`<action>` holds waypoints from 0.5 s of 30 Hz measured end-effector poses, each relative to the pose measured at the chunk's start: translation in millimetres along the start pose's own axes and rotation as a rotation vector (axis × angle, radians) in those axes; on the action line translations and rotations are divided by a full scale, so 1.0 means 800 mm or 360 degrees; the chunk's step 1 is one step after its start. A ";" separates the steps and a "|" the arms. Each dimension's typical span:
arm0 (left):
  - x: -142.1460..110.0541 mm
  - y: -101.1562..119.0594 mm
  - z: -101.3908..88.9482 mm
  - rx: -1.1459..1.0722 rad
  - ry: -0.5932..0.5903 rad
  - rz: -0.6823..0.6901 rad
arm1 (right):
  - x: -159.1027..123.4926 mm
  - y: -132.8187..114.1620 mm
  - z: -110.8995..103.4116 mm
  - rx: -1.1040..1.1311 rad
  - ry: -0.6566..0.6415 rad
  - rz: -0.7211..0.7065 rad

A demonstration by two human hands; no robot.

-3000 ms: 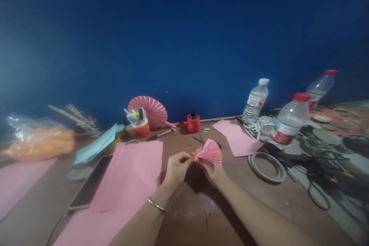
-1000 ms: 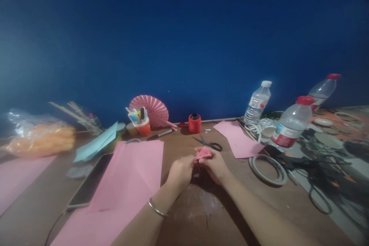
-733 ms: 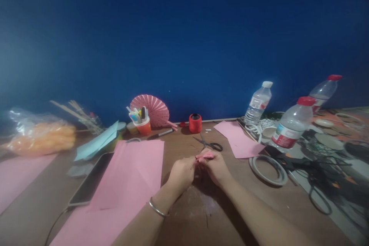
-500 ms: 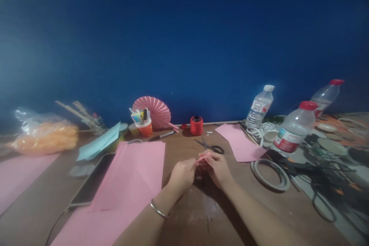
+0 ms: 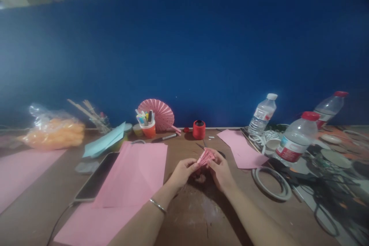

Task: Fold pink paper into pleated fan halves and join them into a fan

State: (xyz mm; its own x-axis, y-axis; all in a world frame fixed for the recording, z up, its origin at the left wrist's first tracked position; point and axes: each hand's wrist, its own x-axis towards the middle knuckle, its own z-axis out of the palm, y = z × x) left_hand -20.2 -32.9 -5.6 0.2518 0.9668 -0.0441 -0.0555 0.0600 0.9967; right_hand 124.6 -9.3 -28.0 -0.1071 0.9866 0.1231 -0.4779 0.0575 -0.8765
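Between my two hands is a small pleated piece of pink paper (image 5: 205, 157), its folds spread a little like a fan. My left hand (image 5: 185, 171) pinches its narrow left end between thumb and fingers. On the other side my right hand (image 5: 220, 170) grips the wider right end. Just beyond the fingers lie black scissors (image 5: 221, 154), mostly hidden behind my right hand. Past them stands a spool of red thread (image 5: 198, 130). A finished-looking round pink paper fan (image 5: 160, 114) leans at the wall behind a cup of pens (image 5: 148, 129).
Pink sheets (image 5: 144, 177) and a phone (image 5: 96, 177) lie on the left, near blue paper (image 5: 105, 140) and a bag of orange material (image 5: 54, 132). At right are a cut pink sheet (image 5: 242, 150), a grey ring coil (image 5: 271, 184), plastic bottles (image 5: 296, 138) and tangled cables.
The pleated paper has been tilted up and its folds opened wider, so its face now shows. My hands remain on both ends. The camera view has shifted slightly upward and left.
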 end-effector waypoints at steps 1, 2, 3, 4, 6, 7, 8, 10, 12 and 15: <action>0.001 0.000 -0.001 -0.0030 0.0022 -0.0003 | -0.001 0.000 0.001 -0.0088 0.0008 -0.0007; 0.003 -0.001 -0.001 -0.0053 0.0031 -0.0009 | -0.001 0.000 0.002 -0.0191 0.0023 -0.0002; 0.004 -0.003 -0.002 -0.0070 0.0026 -0.0008 | -0.002 0.000 0.003 -0.0292 0.0042 0.0013; 0.006 -0.004 -0.002 -0.0081 0.0013 0.0004 | -0.003 0.000 0.004 -0.0378 0.0060 0.0032; 0.007 -0.006 -0.002 -0.0058 -0.0009 0.0065 | -0.003 -0.001 0.006 -0.0464 0.0097 0.0033; 0.007 -0.007 -0.002 -0.0019 -0.0002 0.0112 | -0.003 -0.002 0.006 -0.0469 0.0113 0.0015; 0.007 -0.007 -0.001 0.0039 0.0020 0.0158 | -0.003 -0.003 0.007 -0.0464 0.0123 -0.0005; 0.007 -0.005 -0.002 0.0202 0.0134 0.0214 | -0.003 -0.005 0.007 -0.0455 0.0139 -0.0039; 0.007 -0.004 -0.004 0.0379 0.0311 0.0221 | -0.002 -0.006 0.006 -0.0456 0.0167 -0.0047; 0.010 -0.005 -0.011 0.0515 0.0512 0.0226 | 0.000 -0.004 0.002 -0.0452 0.0219 -0.0053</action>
State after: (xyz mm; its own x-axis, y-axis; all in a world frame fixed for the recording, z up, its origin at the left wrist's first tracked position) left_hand -26.2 -23.0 -10.2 -0.0511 0.9908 0.1256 0.2489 -0.1092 0.9624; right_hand 124.6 -9.7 -24.4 0.0325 0.9938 0.1066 -0.2148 0.1111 -0.9703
